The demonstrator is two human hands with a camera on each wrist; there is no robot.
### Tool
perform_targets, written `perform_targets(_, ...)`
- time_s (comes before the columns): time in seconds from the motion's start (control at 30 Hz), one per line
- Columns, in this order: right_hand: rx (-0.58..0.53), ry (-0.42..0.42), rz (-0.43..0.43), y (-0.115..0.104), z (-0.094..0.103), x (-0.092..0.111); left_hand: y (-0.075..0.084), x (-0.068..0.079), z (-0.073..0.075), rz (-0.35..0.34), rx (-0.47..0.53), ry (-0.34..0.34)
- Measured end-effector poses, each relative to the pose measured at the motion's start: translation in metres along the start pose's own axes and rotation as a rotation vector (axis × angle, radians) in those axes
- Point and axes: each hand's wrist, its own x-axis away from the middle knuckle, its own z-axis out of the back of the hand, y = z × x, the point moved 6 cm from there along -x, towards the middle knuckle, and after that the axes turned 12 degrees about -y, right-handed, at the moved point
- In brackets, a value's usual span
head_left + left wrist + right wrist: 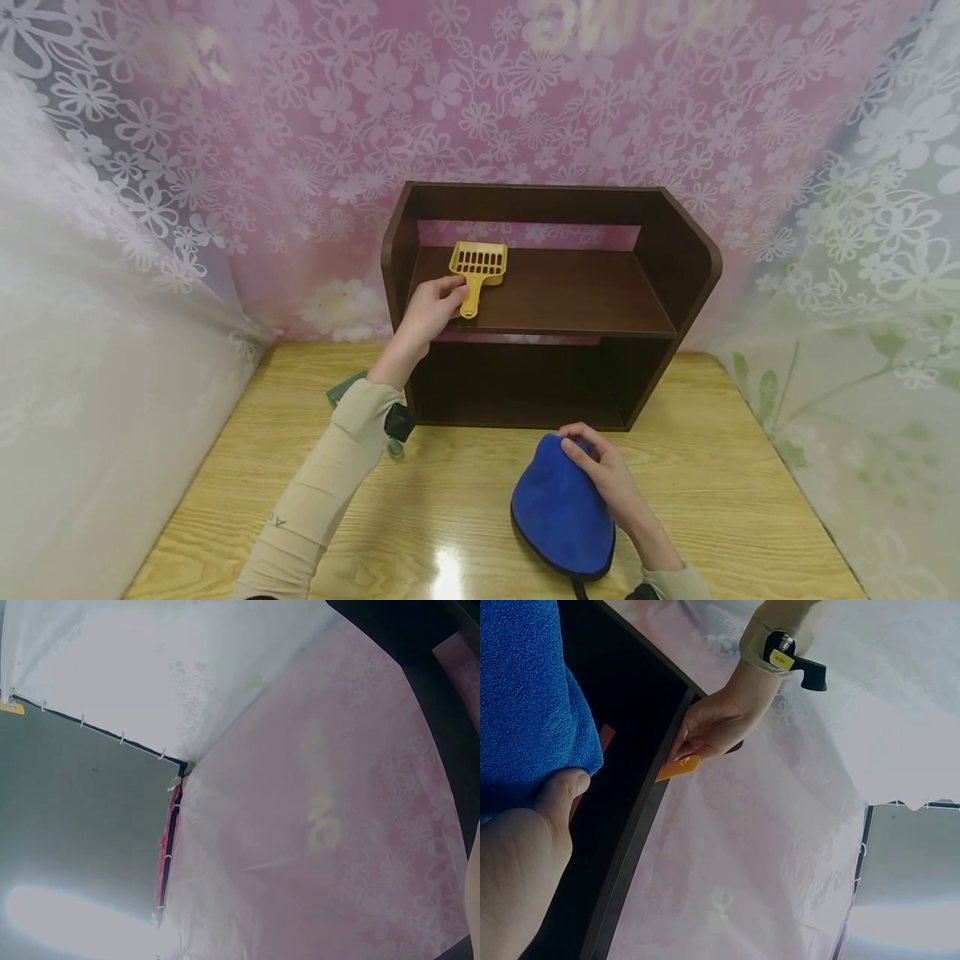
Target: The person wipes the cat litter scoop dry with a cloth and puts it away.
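My left hand [435, 307] is at the left part of the upper shelf and pinches the handle of a yellow slotted litter scoop [480, 260]. The scoop's slotted head points to the back and its handle toward the front edge. Low over the table, my right hand [603, 471] grips the narrow top of a blue plush cloth piece [562, 508] with a black rim and a black strap. In the right wrist view, the thumb [566, 791] presses on the blue cloth [525, 705], and the scoop's handle [679, 768] shows at my left fingers. The left wrist view shows mostly curtain.
A dark brown two-level shelf unit [540, 287] stands at the back of the wooden table [712, 500]. Behind my left forearm lies a green item [345, 387], partly hidden, with a small greenish object [395, 448] nearby. Floral curtains [337, 125] surround the table.
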Motion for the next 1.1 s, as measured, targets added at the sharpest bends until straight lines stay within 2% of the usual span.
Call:
perform_targets(0.17,-0.002,0.012,-0.029,0.001,0.000,0.000,0.000,0.002,-0.001,-0.043,-0.064,0.004)
perform_targets(0.43,0.013,0.014,-0.011,0.000,-0.001,0.002,0.006,0.007,-0.003,-0.031,-0.279,0.031)
perform_targets(0.57,-0.003,0.004,0.005,0.005,0.001,0.001,0.008,0.009,-0.003,-0.042,-0.325,0.040)
perform_targets(0.7,-0.016,-0.001,0.007,0.018,0.004,-0.002,0.009,0.014,0.000,-0.078,-0.315,0.061)
perform_targets(0.87,-0.002,0.011,-0.004,0.027,0.005,-0.005,0.014,0.028,0.005,-0.209,-0.271,0.098)
perform_targets(0.97,-0.001,0.014,-0.006,0.025,0.004,-0.005,0.021,0.045,0.006,-0.312,-0.161,0.106)
perform_targets(1.1,0.011,0.001,0.020,0.024,0.003,-0.005,0.021,0.068,0.010,-0.377,0.020,0.095)
